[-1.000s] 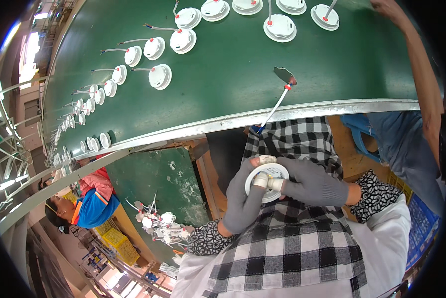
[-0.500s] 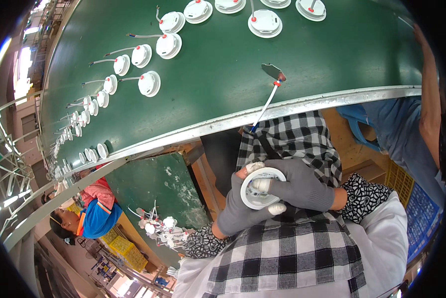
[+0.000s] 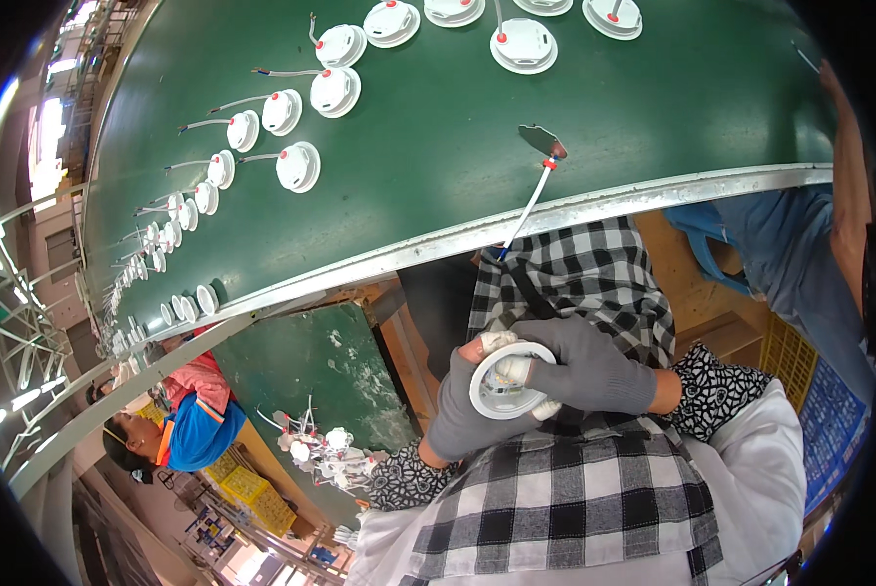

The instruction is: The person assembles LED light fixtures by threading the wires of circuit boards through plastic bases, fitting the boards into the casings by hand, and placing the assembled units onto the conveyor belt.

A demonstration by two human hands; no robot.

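Above my checkered apron, both gloved hands hold a white round downlight housing (image 3: 480, 395) with its hollow side up. My left hand (image 3: 465, 418), in a grey glove with pale-tipped fingers, wraps round its left and lower sides. From the right, my right hand (image 3: 594, 373) reaches into the housing with the thumb, its other fingers curled and partly hidden. Small parts show inside, too fine to name. Beyond my hands, a thin grey plate (image 3: 542, 142) with a red bushing and a white cable (image 3: 527, 210) lies on the green bench, the cable hanging over the metal edge.
Several finished-looking white downlights (image 3: 524, 47) with cables line the green bench (image 3: 409, 146). At the left, a lower green table (image 3: 311, 356) bears a heap of cabled parts (image 3: 326, 449). One person (image 3: 199, 430) is at far left; another's arm (image 3: 846, 195) is at right, near crates (image 3: 834, 439).
The housing has tilted slightly and shifted a little left in my hands. My right thumb stays inside it. The view has moved slightly.
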